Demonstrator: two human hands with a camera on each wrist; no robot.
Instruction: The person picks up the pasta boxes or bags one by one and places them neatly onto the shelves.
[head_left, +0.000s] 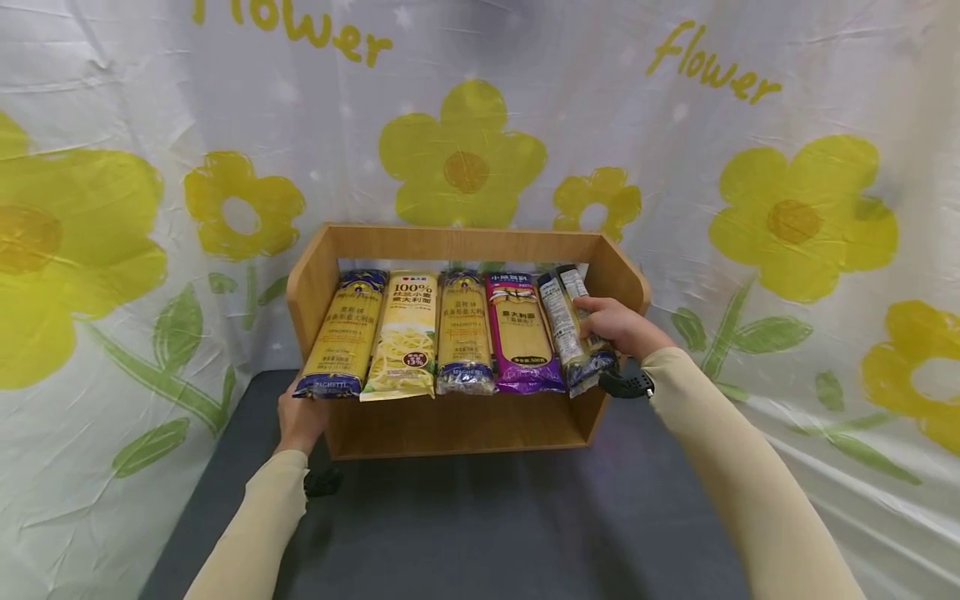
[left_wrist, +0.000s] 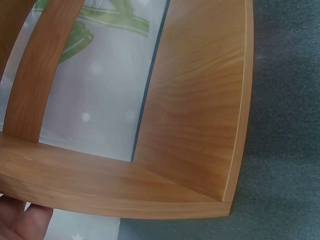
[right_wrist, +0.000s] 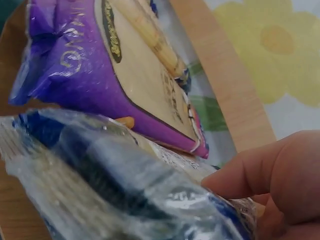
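Observation:
At the right end of a wooden shelf point(head_left: 465, 243), my right hand point(head_left: 618, 325) grips a clear spaghetti packet point(head_left: 564, 325) with dark blue ends and its printed back label facing up. This packet lies tilted beside a purple and pink pasta packet point(head_left: 525, 329). In the right wrist view, the thumb point(right_wrist: 245, 172) presses on its crinkled film; the other fingers are mostly hidden. My left hand point(head_left: 302, 421) holds the shelf's left side panel, low down under the blue-ended spaghetti packet point(head_left: 345, 333). Its fingertips point(left_wrist: 35, 220) show along the panel's outer face in the left wrist view.
Between the end packets lie a cream and yellow pasta packet point(head_left: 405, 333) and another spaghetti packet point(head_left: 463, 329), side by side on the upper board. Below is the shelf's lower compartment point(head_left: 457, 425). A dark grey table point(head_left: 465, 517) carries the shelf; a flower-printed curtain point(head_left: 517, 108) hangs behind.

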